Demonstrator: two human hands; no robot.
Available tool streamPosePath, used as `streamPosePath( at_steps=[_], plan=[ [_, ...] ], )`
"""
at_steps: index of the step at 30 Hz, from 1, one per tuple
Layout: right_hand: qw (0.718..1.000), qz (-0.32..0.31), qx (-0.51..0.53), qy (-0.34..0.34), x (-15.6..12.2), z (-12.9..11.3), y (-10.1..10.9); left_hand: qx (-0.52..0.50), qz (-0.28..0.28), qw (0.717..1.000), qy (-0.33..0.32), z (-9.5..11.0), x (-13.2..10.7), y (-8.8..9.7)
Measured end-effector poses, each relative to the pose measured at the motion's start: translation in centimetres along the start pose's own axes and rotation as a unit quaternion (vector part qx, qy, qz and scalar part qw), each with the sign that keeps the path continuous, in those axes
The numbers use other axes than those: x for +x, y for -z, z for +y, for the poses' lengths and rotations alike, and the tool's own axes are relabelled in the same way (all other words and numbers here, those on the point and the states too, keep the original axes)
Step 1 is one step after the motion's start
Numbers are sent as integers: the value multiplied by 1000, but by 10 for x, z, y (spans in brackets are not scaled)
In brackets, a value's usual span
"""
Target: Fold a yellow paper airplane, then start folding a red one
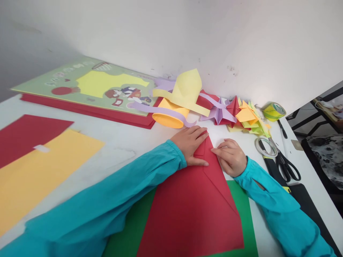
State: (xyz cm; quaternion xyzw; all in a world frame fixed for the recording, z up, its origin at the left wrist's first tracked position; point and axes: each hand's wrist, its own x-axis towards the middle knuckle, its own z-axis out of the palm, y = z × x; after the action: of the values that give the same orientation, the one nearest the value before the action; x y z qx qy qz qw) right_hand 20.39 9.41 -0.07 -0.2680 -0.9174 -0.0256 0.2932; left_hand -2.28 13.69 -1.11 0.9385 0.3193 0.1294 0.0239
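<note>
A red sheet of paper (193, 210) lies in front of me, its far end folded to a narrow shape with crease lines down its right side. My left hand (189, 144) rests flat across the folded far end, fingers stretched and thumb apart, pressing on the paper. At the sheet's right edge, the thumb and index finger of my right hand (229, 156) pinch together on the paper, the other fingers curled. Beneath the red sheet a green sheet (241, 200) shows on both sides.
Yellow (50, 178) and red sheets (29, 135) lie left. A green picture board (88, 85) rests on red card behind. Folded paper shapes (187, 92) line the wall. Tape rolls (273, 111), black scissors (286, 166) and a black-and-yellow tool (274, 171) lie right, near the table edge.
</note>
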Motion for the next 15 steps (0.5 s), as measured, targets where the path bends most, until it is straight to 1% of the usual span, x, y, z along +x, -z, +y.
streamPosePath(
  at_steps=[3, 5, 7, 10, 15],
  plan=[
    [998, 3, -40, -41, 0, -2, -2, 1, 1, 1000, 2, 1, 0, 0],
    [995, -13, -72, -75, 0, -3, -3, 2, 1, 1000, 2, 1, 0, 0],
    [991, -38, -92, -93, 0, -2, -5, 4, 0, 1000, 2, 0, 0, 0],
    [989, -56, -97, -95, 0, -1, -6, 6, -1, 1000, 0, 0, 0, 1],
    [992, -46, -94, -65, 0, 0, -5, 12, -6, 1000, 1, 1, 0, 1]
  ],
)
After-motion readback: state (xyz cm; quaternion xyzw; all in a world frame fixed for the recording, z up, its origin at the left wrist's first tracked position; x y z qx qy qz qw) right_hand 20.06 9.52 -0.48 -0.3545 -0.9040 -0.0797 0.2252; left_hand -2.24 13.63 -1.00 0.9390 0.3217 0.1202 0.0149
